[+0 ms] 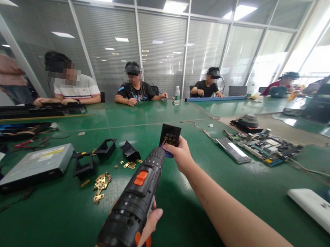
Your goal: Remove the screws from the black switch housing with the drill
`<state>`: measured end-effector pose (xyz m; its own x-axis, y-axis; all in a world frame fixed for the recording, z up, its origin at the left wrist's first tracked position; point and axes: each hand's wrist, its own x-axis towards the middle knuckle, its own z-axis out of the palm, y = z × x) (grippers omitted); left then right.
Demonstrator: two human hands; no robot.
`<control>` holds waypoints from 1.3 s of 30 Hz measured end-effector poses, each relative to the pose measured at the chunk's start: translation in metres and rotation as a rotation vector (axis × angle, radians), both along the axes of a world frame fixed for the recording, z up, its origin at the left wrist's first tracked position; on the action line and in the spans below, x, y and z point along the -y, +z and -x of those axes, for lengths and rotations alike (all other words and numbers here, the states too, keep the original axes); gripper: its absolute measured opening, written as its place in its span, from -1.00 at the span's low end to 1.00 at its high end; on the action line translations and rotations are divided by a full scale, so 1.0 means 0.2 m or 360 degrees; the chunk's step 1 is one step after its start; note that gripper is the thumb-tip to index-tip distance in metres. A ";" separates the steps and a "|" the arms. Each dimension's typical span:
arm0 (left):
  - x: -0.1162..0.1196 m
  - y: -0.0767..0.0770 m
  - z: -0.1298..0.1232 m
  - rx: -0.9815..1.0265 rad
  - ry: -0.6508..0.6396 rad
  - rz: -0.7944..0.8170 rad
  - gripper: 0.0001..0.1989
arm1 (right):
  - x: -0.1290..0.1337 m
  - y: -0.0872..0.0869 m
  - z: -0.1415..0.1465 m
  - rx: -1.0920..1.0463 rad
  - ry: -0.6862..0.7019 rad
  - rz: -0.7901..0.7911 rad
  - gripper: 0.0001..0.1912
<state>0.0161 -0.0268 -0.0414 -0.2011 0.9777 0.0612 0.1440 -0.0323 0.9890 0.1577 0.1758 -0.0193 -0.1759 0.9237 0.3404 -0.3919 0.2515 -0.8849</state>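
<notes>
My left hand (151,219) is wrapped around the grip of a black and orange cordless drill (140,189), mostly hidden beneath it, with the thumb showing on the right side. The drill points away from me. Its bit meets a small square black plastic part (170,131) with brass-coloured pieces in it. That part is held upright off the table between the fingers of my right hand (181,155). Left of the drill lie a pile of brass contact strips (102,184) and several black plastic frames, one a square frame (84,164).
A silver disc drive (39,163) lies on the green table at left. To the right are a circuit board (269,146), a flat metal-and-white piece (233,150) and a white bar (318,212). Several people sit across the table, near a water bottle (176,95).
</notes>
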 end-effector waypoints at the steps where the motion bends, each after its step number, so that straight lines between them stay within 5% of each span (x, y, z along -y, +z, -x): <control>1: -0.01 -0.01 0.00 -0.0022 0.0015 0.0002 -0.77 | 0.00 0.00 0.00 0.0013 0.0000 -0.0001 -0.58; 7: -0.04 -0.08 -0.05 -0.0054 0.0164 -0.0066 -0.75 | -0.03 -0.04 0.01 0.0108 -0.0039 -0.0003 -0.47; 28: -0.03 0.03 -0.04 0.0111 -0.0072 0.0016 -0.75 | -0.05 -0.01 -0.04 0.0036 0.0131 0.0028 -0.52; 39: -0.03 0.03 -0.05 0.0141 0.0071 0.0080 -0.61 | -0.06 -0.02 -0.04 0.0031 0.0130 0.0067 -0.51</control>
